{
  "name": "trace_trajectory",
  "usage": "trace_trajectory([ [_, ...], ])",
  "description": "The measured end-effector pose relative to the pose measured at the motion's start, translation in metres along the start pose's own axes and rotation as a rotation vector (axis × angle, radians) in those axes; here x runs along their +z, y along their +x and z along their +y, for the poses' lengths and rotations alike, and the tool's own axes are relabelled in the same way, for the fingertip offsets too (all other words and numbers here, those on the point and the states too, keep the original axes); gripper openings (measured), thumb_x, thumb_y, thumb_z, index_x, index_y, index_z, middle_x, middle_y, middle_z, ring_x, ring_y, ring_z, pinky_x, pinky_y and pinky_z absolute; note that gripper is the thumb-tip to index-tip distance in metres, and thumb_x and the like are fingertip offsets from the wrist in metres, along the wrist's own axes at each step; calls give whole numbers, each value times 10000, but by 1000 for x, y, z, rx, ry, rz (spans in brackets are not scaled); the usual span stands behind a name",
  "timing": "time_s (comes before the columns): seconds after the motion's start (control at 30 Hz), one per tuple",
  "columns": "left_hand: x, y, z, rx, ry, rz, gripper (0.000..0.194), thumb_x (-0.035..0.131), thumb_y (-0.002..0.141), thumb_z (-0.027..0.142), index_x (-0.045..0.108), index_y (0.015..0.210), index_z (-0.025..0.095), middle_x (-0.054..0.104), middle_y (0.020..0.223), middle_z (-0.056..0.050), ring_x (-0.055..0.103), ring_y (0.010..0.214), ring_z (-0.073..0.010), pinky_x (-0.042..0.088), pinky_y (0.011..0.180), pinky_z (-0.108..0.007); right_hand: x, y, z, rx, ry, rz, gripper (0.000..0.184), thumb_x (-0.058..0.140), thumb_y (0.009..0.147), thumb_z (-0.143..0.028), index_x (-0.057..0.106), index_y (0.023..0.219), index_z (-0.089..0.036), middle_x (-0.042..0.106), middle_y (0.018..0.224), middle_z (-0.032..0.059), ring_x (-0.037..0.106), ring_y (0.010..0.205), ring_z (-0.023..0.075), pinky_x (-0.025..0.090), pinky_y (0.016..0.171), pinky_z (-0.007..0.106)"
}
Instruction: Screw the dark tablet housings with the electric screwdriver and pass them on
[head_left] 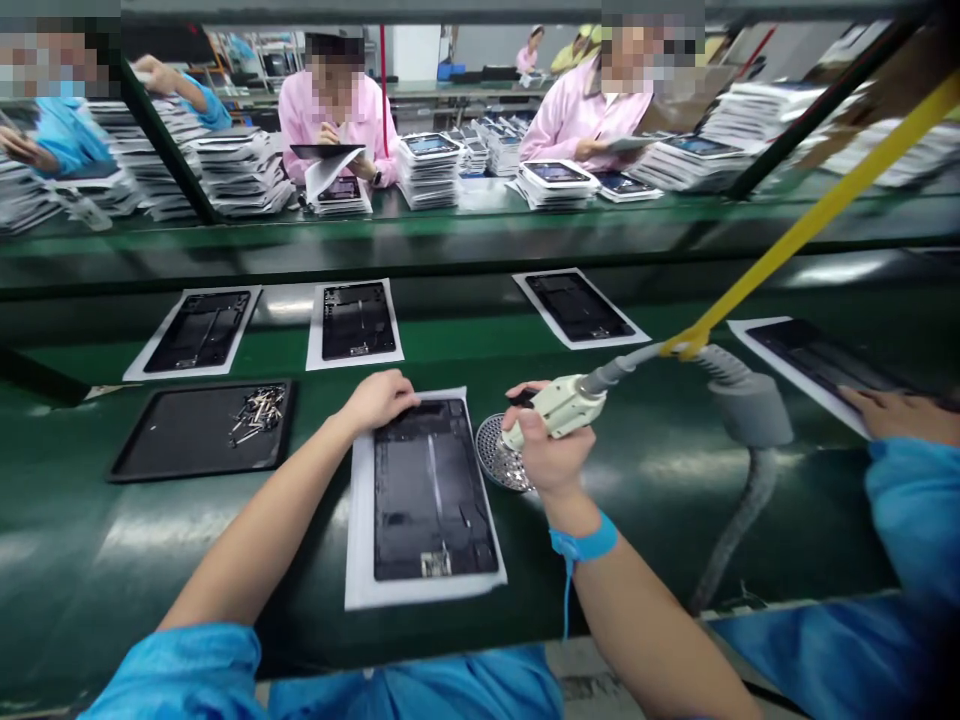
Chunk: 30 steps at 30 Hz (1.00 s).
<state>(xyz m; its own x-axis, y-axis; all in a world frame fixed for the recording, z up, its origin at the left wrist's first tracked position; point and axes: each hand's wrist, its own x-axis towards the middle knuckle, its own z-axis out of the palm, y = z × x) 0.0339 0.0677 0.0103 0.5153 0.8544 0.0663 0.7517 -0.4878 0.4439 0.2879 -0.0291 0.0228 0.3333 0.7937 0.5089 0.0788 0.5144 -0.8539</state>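
In the head view, a dark tablet housing [405, 490] lies on a white sheet [360, 550] in front of me, with a pale strip down its middle and a small board at the near end. My left hand [384, 400] is closed at its far left corner, fingers curled against the edge. In my right hand [555, 455] is a pale electric screwdriver [562, 405], with its cable running up to the right. Its front end points at a round perforated dish [491, 440] holding small shiny pieces; the tip is hidden. A blue band [589, 540] circles my right wrist.
A black tray [172, 430] with small loose parts lies left. Farther back are more tablet housings on sheets [356, 320]. A yellow strap [825, 210] holds the cable near a grey cylinder [750, 410]. A co-worker's hand [900, 412] rests at right. Stacks [429, 170] and people are opposite.
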Motion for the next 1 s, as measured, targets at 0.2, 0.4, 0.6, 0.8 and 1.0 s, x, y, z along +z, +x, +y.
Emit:
trace_trajectory([
  [0.2, 11, 24, -24, -106, 81, 234, 279, 571, 999, 343, 776, 873, 202, 696, 918, -86, 650, 921, -250, 503, 862, -367, -1, 2, 4, 11, -12, 23, 252, 774, 849, -385, 669, 978, -195, 717, 800, 16, 645, 511, 130, 548, 503, 267],
  [0.4, 19, 19, -29, -79, 87, 281, 305, 526, 1022, 361, 777, 937, 212, 696, 932, -88, 630, 948, -250, 504, 887, -371, -1, 1, 4, 30, -20, 8, 252, 768, 848, -394, 671, 962, -191, 698, 753, 11, 632, 502, 138, 522, 458, 262],
  [0.6, 19, 19, -28, -91, 61, 288, 290, 532, 1012, 349, 773, 932, 209, 694, 939, -86, 631, 952, -250, 505, 882, -370, 1, 2, 4, 42, -19, 22, 261, 776, 834, -404, 668, 949, -197, 694, 757, 5, 631, 503, 132, 526, 469, 260],
  [0.8, 18, 20, -27, -97, 37, 280, 282, 534, 1007, 335, 766, 907, 209, 694, 933, -88, 633, 950, -253, 506, 884, -376, -1, 2, 7, 40, -28, 32, 283, 783, 834, -404, 662, 979, -194, 709, 809, 18, 631, 515, 129, 545, 500, 276],
  [1.0, 20, 19, -22, -128, 25, 285, 280, 536, 1005, 332, 761, 891, 210, 704, 942, -85, 635, 939, -249, 508, 849, -373, 6, -4, -10, 16, 42, 52, 268, 756, 868, -418, 649, 993, -207, 698, 864, 21, 635, 517, 125, 543, 481, 274],
])
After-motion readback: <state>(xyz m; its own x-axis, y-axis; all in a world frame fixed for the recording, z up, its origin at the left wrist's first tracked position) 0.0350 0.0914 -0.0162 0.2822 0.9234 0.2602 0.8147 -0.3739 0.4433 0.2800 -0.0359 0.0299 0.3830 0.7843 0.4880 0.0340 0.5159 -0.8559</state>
